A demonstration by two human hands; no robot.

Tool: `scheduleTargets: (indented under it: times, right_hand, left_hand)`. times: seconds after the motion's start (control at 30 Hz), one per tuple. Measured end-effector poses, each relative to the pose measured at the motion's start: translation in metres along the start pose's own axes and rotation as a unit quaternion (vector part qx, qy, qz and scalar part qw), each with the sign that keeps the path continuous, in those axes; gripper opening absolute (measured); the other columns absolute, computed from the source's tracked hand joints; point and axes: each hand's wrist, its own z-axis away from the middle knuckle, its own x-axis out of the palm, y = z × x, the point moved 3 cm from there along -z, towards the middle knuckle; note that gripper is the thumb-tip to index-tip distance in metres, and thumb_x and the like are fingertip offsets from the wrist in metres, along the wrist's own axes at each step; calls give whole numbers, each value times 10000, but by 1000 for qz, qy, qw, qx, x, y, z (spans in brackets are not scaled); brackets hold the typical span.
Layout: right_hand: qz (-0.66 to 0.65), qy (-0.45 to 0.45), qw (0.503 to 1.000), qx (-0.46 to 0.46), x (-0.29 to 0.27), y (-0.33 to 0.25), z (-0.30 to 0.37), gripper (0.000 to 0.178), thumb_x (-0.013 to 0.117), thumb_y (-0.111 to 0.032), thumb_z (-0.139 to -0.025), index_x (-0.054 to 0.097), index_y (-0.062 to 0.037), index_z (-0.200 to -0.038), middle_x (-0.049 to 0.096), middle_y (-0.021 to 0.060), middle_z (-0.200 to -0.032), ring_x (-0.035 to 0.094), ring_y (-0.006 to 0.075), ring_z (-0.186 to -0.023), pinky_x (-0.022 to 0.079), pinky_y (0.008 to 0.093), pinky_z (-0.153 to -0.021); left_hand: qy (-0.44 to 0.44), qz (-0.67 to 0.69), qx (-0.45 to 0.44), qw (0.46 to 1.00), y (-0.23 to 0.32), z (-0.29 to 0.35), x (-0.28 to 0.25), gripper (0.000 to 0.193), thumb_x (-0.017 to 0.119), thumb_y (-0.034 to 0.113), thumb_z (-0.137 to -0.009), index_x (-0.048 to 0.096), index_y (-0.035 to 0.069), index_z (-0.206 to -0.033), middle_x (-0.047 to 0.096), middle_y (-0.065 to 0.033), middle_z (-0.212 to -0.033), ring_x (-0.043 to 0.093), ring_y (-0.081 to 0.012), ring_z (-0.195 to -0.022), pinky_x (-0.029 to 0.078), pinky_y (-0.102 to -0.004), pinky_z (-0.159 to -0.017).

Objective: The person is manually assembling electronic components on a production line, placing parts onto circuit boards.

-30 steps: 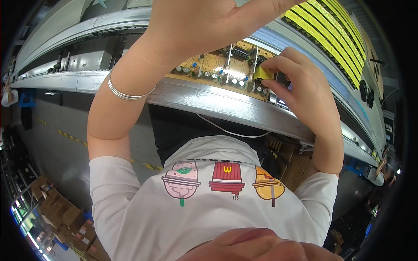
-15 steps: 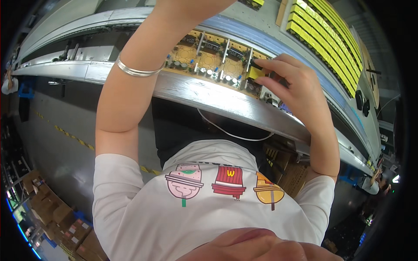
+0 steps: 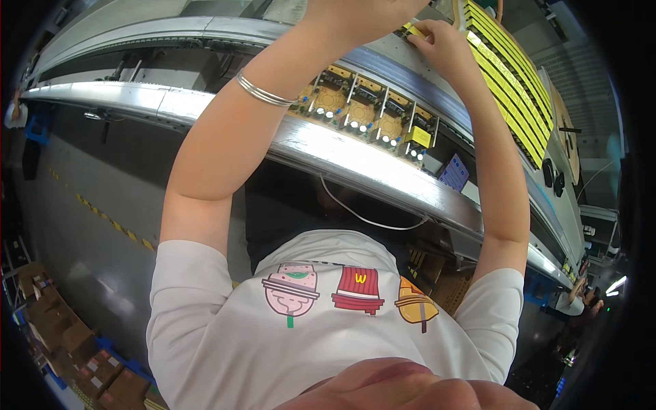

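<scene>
Up at the top edge my right hand (image 3: 443,46) closes thumb and forefinger on a yellow-taped block, a transformer (image 3: 414,30) by its look. My left hand (image 3: 369,19) is stretched across to the same spot, cut off by the top of the picture, so its fingers are hidden. Below both hands, a row of tan circuit boards (image 3: 359,113) with dark parts and white-topped capacitors lies on the rail line. The rightmost board bears one yellow transformer (image 3: 418,137), which neither hand touches.
A stack of yellow-and-black strips of parts (image 3: 509,82) lies beyond my right forearm. The conveyor's bright metal rail (image 3: 328,147) runs between me and the boards. Beside the boards is a screen-like blue panel (image 3: 454,172). Cardboard boxes (image 3: 82,342) stand at lower left.
My right hand has left the yellow transformer on the rightmost board and moved up to the yellow parts at the top. My left arm has swung rightward. The boards appear lower in view.
</scene>
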Motion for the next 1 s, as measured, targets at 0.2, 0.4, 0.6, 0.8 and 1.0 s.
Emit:
scheduleTargets:
  times: [0.2,0.4,0.6,0.8,1.0]
  right_hand:
    - [-213,-52,976,3,-29,-16,44,298,756,-184,-908,737,-49,-1174,706,50,-896,607,117,-734,475,232,-653]
    - [-289,-92,953,0,-40,-40,119,257,750,-64,-870,732,-30,-1124,707,50,-899,596,106,-770,462,225,-687]
    - [-228,-145,962,41,-36,-51,131,240,748,-45,-861,731,-3,-1098,688,51,-968,589,125,-786,464,245,-697]
    - [-175,-137,975,11,-35,-58,132,219,748,-42,-866,737,23,-1074,655,55,-998,585,152,-780,469,267,-699]
    - [-164,-116,979,-25,-35,-54,136,217,749,-45,-871,750,28,-1076,640,58,-974,585,169,-765,477,284,-703]
  left_hand:
    - [13,20,8,1000,0,1,-10,202,669,225,-941,743,65,-842,733,-26,-807,606,-195,-720,479,-296,-731]
    - [21,29,40,999,0,4,-3,220,661,231,-950,734,74,-816,720,-18,-777,581,-177,-699,466,-287,-724]
    - [11,14,49,999,2,5,-2,233,653,234,-960,731,84,-800,706,-11,-732,558,-158,-671,450,-276,-706]
    - [-7,23,27,999,4,4,-3,248,645,238,-966,728,87,-789,684,-4,-685,544,-149,-651,442,-274,-690]
    - [-27,20,19,999,2,4,1,263,641,246,-969,720,87,-775,670,-2,-670,540,-145,-653,440,-274,-671]
